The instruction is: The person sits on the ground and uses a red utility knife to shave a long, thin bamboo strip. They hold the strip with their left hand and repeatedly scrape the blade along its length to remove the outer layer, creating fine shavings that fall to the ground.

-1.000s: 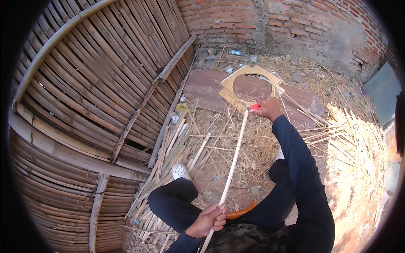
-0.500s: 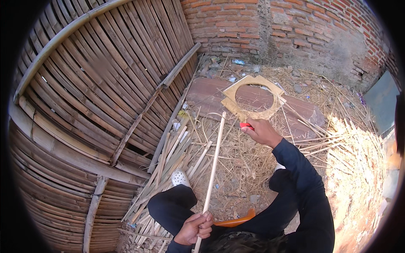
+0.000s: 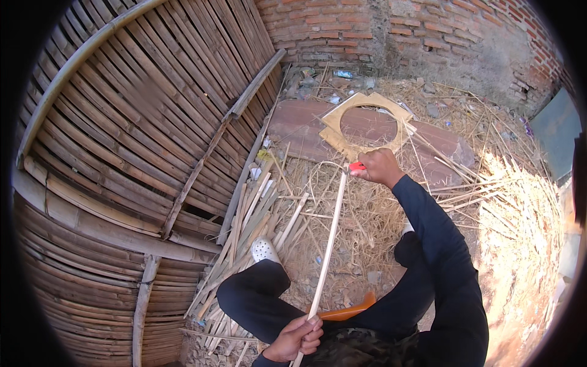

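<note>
A long pale bamboo strip (image 3: 328, 244) slants up and away from my lap. My left hand (image 3: 298, 338) is closed around its near end. My right hand (image 3: 380, 167), arm stretched forward, grips a small red-handled knife (image 3: 356, 166) at the strip's far tip. Most of the blade is too small to make out. A thin curled shaving (image 3: 318, 168) loops off to the left of that tip. Past my right hand, a yellowish board with a large round hole (image 3: 331, 136) lies on a reddish-brown slab (image 3: 293, 129).
Split bamboo pieces (image 3: 244, 244) are piled at the left by a slatted bamboo wall (image 3: 153, 122). Straw-like shavings (image 3: 367, 226) cover the ground. A brick wall (image 3: 330, 30) closes the back. Beneath me shows an orange seat edge (image 3: 351, 311); a white clog (image 3: 264, 249) is beside the pile.
The strip's far tip has swung right, up to the knife. My right hand has risen slightly and moved right, and my left hand has shifted a little right and down.
</note>
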A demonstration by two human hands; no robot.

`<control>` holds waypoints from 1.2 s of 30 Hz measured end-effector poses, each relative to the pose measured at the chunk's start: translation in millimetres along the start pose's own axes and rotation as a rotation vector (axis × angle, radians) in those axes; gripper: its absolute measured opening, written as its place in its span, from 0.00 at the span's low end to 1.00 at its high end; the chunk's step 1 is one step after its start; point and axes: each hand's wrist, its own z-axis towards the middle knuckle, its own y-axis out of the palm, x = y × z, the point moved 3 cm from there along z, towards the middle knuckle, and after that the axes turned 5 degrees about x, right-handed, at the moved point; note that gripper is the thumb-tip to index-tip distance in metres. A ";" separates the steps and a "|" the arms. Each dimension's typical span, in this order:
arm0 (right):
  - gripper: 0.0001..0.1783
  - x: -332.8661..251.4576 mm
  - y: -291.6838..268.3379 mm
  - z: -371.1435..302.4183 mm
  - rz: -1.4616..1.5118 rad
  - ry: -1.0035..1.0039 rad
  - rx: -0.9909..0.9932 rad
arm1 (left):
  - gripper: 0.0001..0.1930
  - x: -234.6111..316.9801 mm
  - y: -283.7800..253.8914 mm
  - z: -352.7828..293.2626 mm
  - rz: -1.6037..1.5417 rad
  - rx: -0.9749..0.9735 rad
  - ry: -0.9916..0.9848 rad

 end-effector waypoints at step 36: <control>0.32 49.2 -24.7 -10.1 0.018 0.048 0.051 | 0.14 -11.1 32.2 22.1 -0.074 -0.132 -0.085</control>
